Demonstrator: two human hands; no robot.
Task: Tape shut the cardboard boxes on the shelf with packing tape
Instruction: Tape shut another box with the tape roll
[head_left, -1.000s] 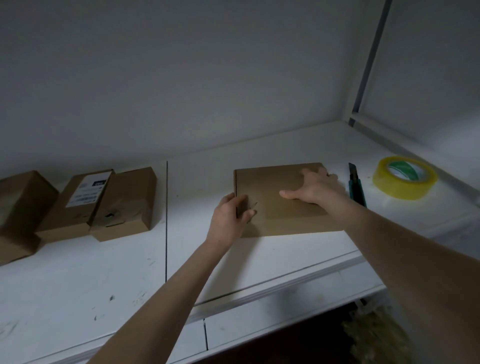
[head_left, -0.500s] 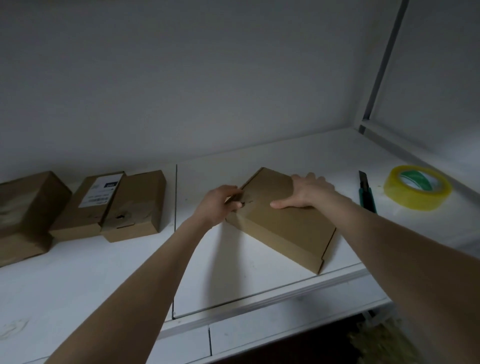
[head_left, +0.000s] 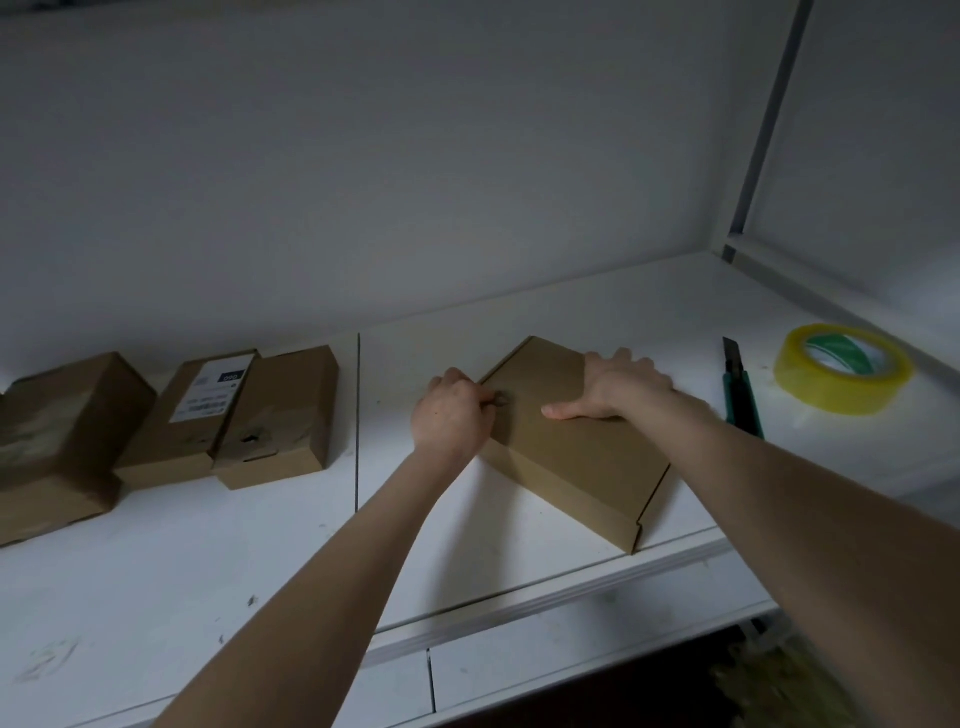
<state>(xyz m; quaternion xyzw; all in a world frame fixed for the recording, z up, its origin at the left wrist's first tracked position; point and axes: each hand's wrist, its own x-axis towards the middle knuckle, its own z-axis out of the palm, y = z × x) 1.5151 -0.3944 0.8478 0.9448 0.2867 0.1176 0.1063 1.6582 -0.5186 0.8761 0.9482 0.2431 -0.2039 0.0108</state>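
Observation:
A flat brown cardboard box (head_left: 576, 457) lies turned at an angle on the white shelf (head_left: 260, 561), one corner near the front edge. My left hand (head_left: 451, 415) grips its left edge with curled fingers. My right hand (head_left: 618, 387) lies flat on the box's far end, fingers over the top edge and thumb stretched along the lid. A roll of yellowish packing tape (head_left: 842, 368) with a green core lies on the shelf at the right, apart from both hands.
A green utility knife (head_left: 742, 389) lies between the box and the tape. Three more brown boxes stand at the left: a dark one (head_left: 57, 441), one with a white label (head_left: 192, 415), and one (head_left: 275, 415) beside it. The shelf's corner post (head_left: 763, 130) rises at the right.
The box has been rotated from square to diagonal, its near corner swinging toward the shelf's front edge. Both hands stayed on it and moved with it.

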